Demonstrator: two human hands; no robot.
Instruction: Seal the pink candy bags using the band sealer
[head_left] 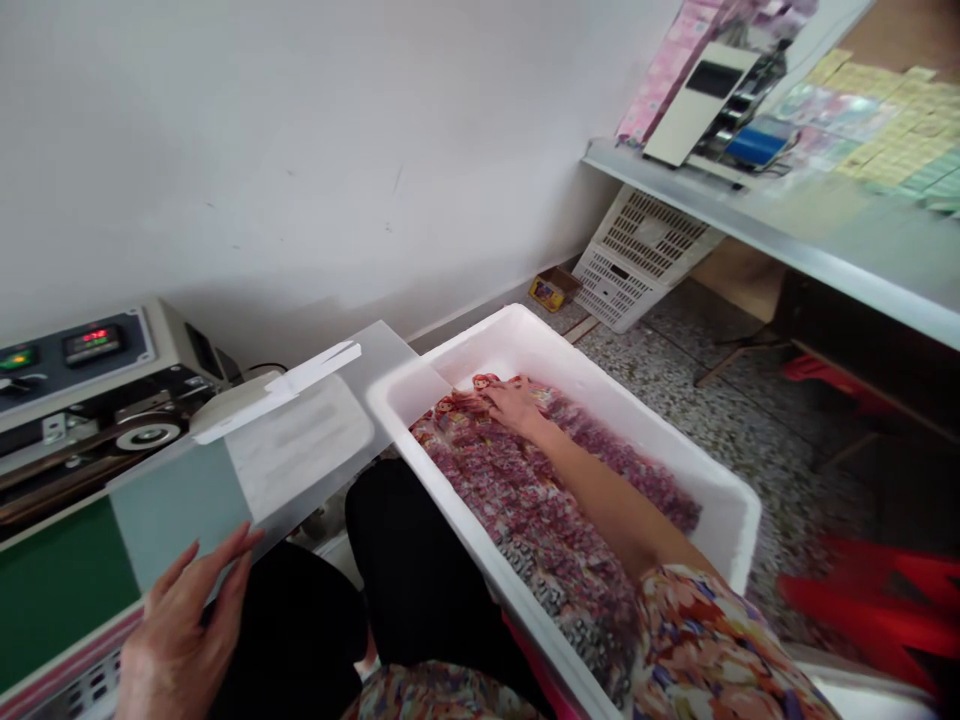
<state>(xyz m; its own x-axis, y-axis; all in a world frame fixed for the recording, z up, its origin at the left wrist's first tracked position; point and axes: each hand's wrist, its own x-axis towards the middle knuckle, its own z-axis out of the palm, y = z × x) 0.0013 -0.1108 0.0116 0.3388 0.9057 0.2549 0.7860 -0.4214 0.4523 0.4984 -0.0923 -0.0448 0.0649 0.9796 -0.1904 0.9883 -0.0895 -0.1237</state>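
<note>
My right hand (512, 403) reaches into a white foam box (555, 350) filled with several small pink and red packets (525, 500). Its fingers curl over a bunch of packets at the far end of the box. My left hand (180, 625) rests at the near edge of a grey-white sloped tray (247, 455) beside a sealing machine (82, 400), fingers stretched and apart, holding nothing. My knees in black trousers sit between the tray and the box.
A steel table (825, 240) at the right carries a counting device (705, 100) and sheets of printed packets. White plastic crates (637, 255) lean on the wall under it. Red stools (885, 590) stand on the speckled floor at the right.
</note>
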